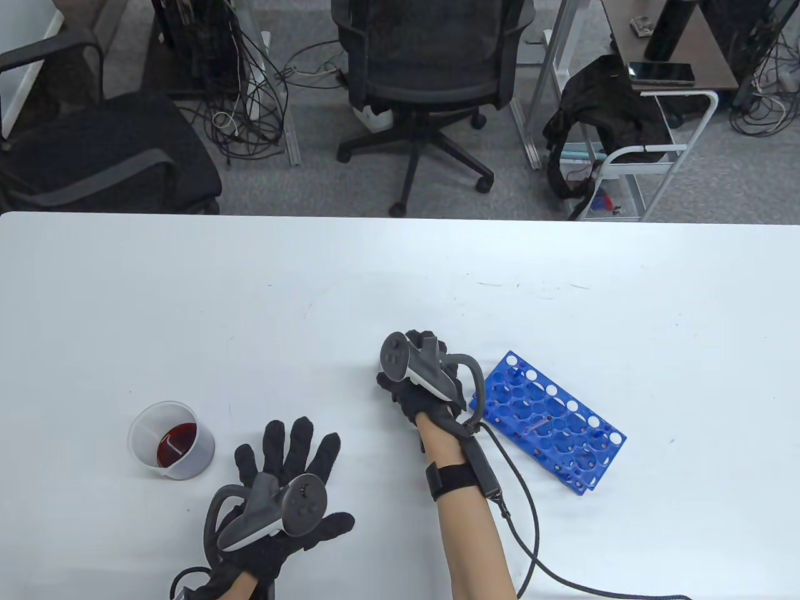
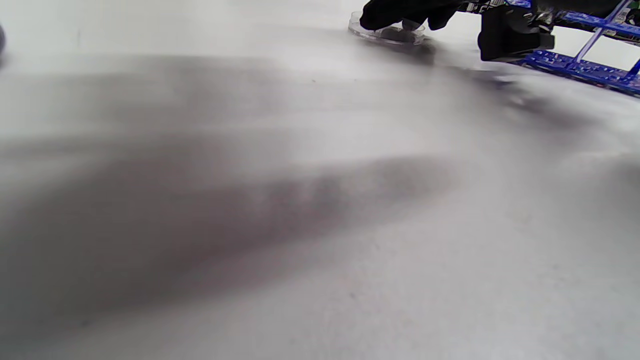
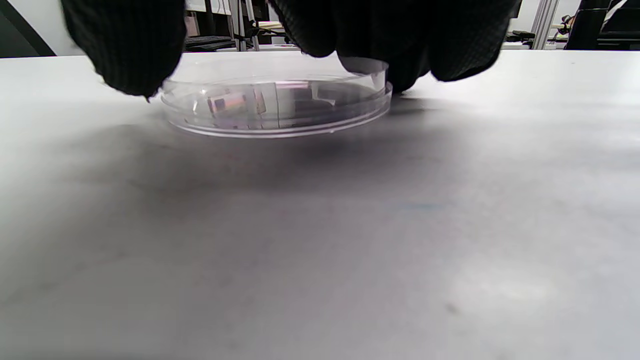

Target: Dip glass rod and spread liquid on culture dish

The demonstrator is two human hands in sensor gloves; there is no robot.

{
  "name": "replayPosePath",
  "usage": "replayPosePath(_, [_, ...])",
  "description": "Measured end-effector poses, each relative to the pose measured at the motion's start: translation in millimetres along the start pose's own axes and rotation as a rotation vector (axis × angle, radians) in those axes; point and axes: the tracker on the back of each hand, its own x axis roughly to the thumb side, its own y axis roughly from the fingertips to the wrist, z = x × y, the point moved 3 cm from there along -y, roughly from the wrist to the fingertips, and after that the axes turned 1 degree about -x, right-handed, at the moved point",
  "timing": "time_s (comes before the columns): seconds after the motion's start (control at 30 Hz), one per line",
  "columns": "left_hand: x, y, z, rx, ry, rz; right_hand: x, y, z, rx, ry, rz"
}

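Note:
A clear plastic culture dish with its lid on sits on the white table; it also shows in the left wrist view. My right hand reaches over it from above, and the fingertips grip the lid's rim on both sides. In the table view the hand hides the dish. A clear beaker with dark red liquid stands at the left. My left hand lies flat on the table, fingers spread, holding nothing. A thin rod-like piece lies on the blue rack; I cannot tell if it is the glass rod.
A blue test tube rack lies on the table just right of my right hand and shows in the left wrist view. The right glove's cable trails toward the front edge. Office chairs stand beyond the table's far edge.

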Motion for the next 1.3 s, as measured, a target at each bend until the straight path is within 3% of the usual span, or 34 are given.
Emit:
replayPosePath(0.33, [0.0, -0.8, 0.7, -0.020, -0.005, -0.005, 17.4, 40.8, -10.0, 0.007, 0.038, 0.179])
replayPosePath(0.77, [-0.8, -1.0, 0.1, -0.026, -0.004, -0.006, 48.6, 135.0, -33.0, 0.032, 0.091, 0.477])
replayPosePath(1.13, [-3.5, -0.6, -0.4, -0.023, 0.004, -0.013, 54.9, 203.7, -50.0, 0.011, 0.096, 0.620])
replayPosePath(1.3, [-2.5, -0.8, 0.1, -0.030, -0.002, -0.012, 59.3, 219.5, -53.5, 0.014, 0.121, 0.652])
